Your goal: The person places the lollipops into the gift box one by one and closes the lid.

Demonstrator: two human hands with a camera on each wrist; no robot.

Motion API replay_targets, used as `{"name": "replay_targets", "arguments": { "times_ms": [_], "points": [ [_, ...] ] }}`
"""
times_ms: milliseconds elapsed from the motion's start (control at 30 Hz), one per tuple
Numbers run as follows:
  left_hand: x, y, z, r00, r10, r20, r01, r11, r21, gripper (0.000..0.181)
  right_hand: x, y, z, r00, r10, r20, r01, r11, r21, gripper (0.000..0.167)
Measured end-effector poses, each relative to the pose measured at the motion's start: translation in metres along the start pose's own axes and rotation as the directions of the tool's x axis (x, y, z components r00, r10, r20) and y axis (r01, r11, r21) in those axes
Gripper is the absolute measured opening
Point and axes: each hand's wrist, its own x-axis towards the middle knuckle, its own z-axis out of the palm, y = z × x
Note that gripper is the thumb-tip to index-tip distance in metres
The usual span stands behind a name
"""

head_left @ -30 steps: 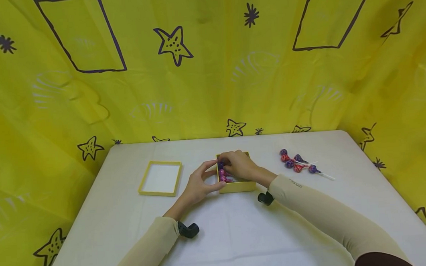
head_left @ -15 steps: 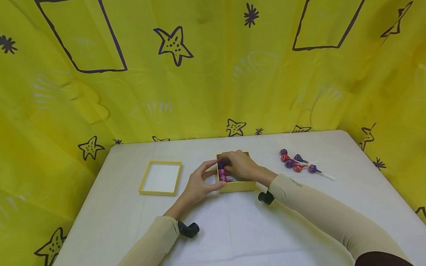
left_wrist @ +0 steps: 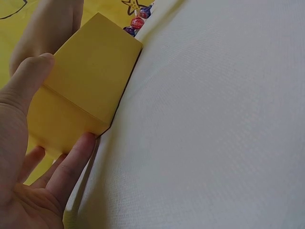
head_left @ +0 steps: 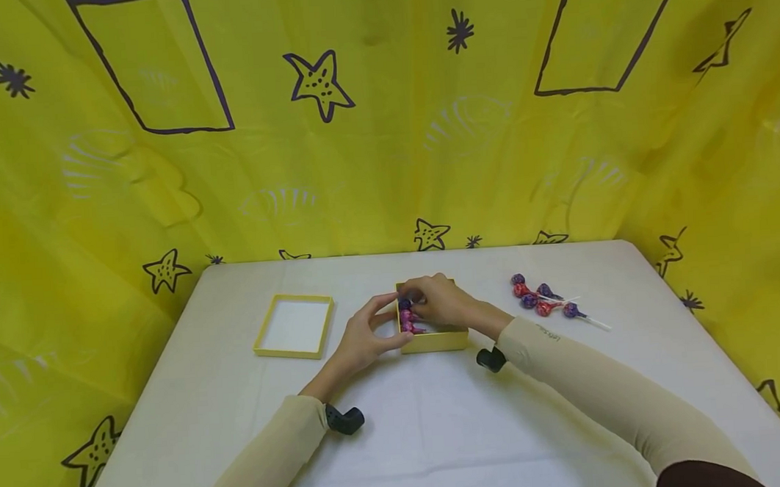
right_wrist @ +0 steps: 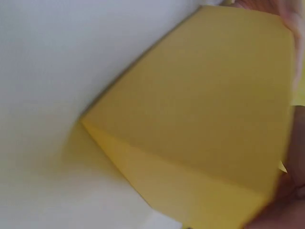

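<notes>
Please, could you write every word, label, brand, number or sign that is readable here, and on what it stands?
No text reads clearly.
Right sleeve: small dark lettering, too blurred to read surely.
Loose lollipops: any print on the wrappers is too small to read.
Box: no text on its visible outer sides.
Curtain: drawings, no words.

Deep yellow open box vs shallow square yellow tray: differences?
The deep yellow box has tall walls; the shallow square yellow tray has low ones. The box holds pink and purple candies; the tray's white inside lies bare. The left hand grips the box; neither hand touches the tray. Both have yellow sides and open tops.
</notes>
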Motion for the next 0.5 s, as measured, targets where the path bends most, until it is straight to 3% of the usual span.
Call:
{"name": "replay_targets", "arguments": {
  "times_ms": [300,500],
  "points": [
    [0.0,-0.002,-0.001,1.0,-0.008,0.004,0.008,1.0,0.013,0.076,-0.015,0.003,-0.029,0.991,-0.115,0.075,0.113,0.993,0.022,0.037],
    [0.001,-0.001,0.0,1.0,-0.008,0.004,0.008,1.0,0.005,0.078,-0.028,0.007,-0.051,0.986,-0.16,0.042,0.16,0.987,-0.005,0.036]
  ]
}}
